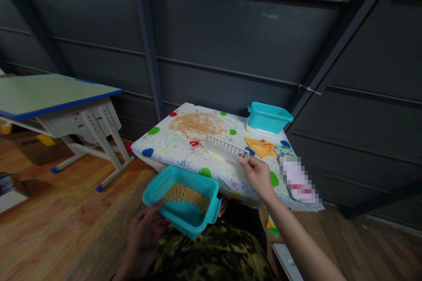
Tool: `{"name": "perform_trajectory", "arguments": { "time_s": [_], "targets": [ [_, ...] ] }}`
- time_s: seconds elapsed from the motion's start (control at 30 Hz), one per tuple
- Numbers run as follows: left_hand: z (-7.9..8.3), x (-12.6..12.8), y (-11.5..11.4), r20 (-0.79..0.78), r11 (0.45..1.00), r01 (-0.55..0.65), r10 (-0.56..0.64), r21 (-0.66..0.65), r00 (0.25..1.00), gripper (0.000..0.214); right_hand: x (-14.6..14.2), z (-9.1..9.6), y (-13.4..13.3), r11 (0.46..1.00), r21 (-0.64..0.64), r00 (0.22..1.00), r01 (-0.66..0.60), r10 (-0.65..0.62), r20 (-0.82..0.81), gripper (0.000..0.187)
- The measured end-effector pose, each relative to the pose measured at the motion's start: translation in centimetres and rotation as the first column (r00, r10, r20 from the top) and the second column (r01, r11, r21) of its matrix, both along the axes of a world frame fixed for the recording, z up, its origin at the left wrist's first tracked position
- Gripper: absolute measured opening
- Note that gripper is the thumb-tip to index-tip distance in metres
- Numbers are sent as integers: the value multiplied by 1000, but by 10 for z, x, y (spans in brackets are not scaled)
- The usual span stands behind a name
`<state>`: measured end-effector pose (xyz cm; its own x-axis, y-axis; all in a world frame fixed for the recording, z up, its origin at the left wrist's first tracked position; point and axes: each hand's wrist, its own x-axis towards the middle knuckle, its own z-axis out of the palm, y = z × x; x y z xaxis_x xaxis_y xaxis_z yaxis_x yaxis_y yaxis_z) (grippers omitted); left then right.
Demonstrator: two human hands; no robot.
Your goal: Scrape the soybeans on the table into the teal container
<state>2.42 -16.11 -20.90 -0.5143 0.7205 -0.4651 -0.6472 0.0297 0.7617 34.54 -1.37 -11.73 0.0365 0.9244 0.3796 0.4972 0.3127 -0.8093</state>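
The white plastic-looking tablecloth (156, 145), printed with coloured balloons, spreads beneath and beyond the right hand (259, 175); it looks thin and smooth, so it may ruck under a firm push.

Nearer than that hand, the deep teal plastic tub (184, 211) sits against the left hand (147, 230), whose fingers hold its near-left rim. It is probably light and fairly stiff, but its load could make it sag from one side; the lug handle on its right end, away from the left hand, offers a second hold.

Ahead and left of the right hand lies a broad patch of loose yellowish beans (198, 124), likely hard, smooth and prone to roll.

The long white slotted plastic strip (224, 147) reaches leftward from the right hand, which pinches its right end. It seems light and slightly flexible; gripping nearer mid-length should steady it.

Smallest are the round beans (186, 195) inside the tub, beyond the left fingertips, likely to slide if it tips.
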Motion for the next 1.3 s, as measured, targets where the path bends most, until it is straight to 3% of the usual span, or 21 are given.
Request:
{"name": "perform_trajectory", "arguments": {
  "time_s": [0.33, 0.57, 0.83, 0.93, 1.1, 1.3],
  "targets": [
    [10, 13, -6, -89, 992, 50, -40, 115, 995, 52, -16, 8, -14, 997, 38, 997, -74, 74, -11, 80],
    [20, 14, -7, -96, 993, 68, -59, 96, 994, 52, -19, 9, -29, 990, 5, 990, -138, 138, 5, 78],
    [19, 13, -8, -108, 992, 76, -65, 100, 992, 54, -23, 6, -61, 981, -14, 979, -195, 193, -57, 65],
    [19, 13, -8, -106, 993, 61, -50, 98, 993, 51, -18, 6, -51, 992, 26, 990, -125, 126, -62, 65],
    [22, 13, -7, -117, 993, 61, -50, 96, 992, 52, -4, 5, -4, 992, 109, 997, 60, -54, -59, 75],
    [26, 13, -7, -109, 994, 45, -34, 102, 993, 53, 1, -4, 17, 993, 96, 997, 72, -71, -5, 77]
  ]
}}
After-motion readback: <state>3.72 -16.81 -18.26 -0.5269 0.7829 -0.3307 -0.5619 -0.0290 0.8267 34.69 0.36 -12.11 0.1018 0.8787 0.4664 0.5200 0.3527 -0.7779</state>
